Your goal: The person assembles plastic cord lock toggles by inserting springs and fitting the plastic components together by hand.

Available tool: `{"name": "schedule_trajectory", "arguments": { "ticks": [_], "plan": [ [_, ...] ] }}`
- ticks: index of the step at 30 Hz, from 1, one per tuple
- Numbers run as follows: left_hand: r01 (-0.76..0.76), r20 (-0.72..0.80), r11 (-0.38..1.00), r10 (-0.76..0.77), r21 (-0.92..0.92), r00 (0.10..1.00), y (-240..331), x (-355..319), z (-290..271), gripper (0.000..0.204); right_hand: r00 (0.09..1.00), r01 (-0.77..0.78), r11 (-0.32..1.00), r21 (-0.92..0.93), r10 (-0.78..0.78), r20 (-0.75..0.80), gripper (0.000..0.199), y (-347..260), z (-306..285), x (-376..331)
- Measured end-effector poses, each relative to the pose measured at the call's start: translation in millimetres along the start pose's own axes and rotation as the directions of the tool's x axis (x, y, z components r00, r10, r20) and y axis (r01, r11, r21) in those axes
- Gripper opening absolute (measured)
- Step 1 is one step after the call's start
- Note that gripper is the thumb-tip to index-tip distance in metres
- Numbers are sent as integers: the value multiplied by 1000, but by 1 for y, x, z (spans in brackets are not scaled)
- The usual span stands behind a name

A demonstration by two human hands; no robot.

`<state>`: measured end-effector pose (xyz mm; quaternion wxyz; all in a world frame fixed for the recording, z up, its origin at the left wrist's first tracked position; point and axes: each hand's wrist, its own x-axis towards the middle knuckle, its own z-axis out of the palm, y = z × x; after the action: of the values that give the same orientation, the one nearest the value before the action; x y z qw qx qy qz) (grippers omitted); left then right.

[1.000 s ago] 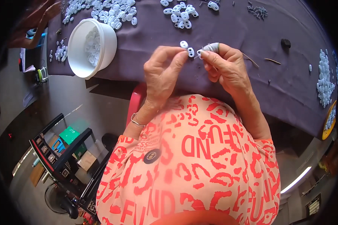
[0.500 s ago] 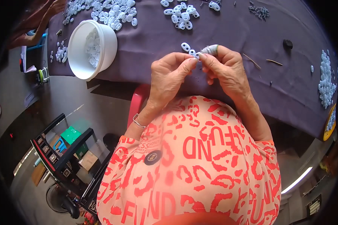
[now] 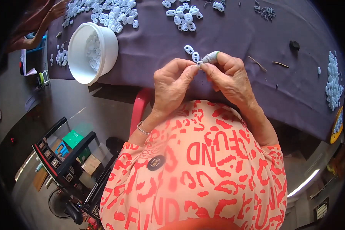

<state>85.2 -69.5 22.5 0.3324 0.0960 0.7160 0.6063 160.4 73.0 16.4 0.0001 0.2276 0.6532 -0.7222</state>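
Note:
Over the near part of the cloth, my left hand [image 3: 173,82] and my right hand [image 3: 230,78] meet fingertip to fingertip. Both pinch a small white plastic piece with a dark hole [image 3: 199,62], mostly hidden by the fingers. Pale wrapping [image 3: 210,57] covers my right index finger. Just beyond the fingertips are a white oval two-holed piece [image 3: 195,56] and a similar oval piece [image 3: 188,49]; whether they join the held piece I cannot tell. Farther off lies a loose pile of such two-holed pieces [image 3: 188,17].
A white tub [image 3: 112,50] with white pieces tilts at the table's left edge, near a large white heap [image 3: 113,14]. Right of my hands lie two thin sticks [image 3: 280,64], a dark lump [image 3: 294,45], and small white parts [image 3: 333,86]. Another person's arm [image 3: 46,21] reaches in far left.
Both hands stay pinched together, with a slight shift of the fingers. More of the piece at the fingertips shows now. The whole view has shifted slightly.

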Motion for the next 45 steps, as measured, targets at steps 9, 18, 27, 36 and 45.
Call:
{"name": "schedule_trajectory", "arguments": {
  "ticks": [9,18,27,36,45],
  "plan": [
    [-311,-71,744,432,591,899,-7,12,-11,15,992,-20,980,200,44,-118,15,2,-11,0],
    [-411,76,531,542,741,837,-4,29,6,15,985,1,993,121,20,-171,15,5,-14,-2],
    [43,-34,993,-40,107,999,8,16,3,16,987,6,991,137,16,-163,15,3,-17,-3],
    [339,195,864,-284,-372,939,6,17,-8,17,989,24,989,145,-2,-149,12,-3,-14,-5],
    [413,249,781,-332,-469,910,3,13,-10,16,992,-21,990,137,38,-120,11,-7,-8,-7]
  ]
}}
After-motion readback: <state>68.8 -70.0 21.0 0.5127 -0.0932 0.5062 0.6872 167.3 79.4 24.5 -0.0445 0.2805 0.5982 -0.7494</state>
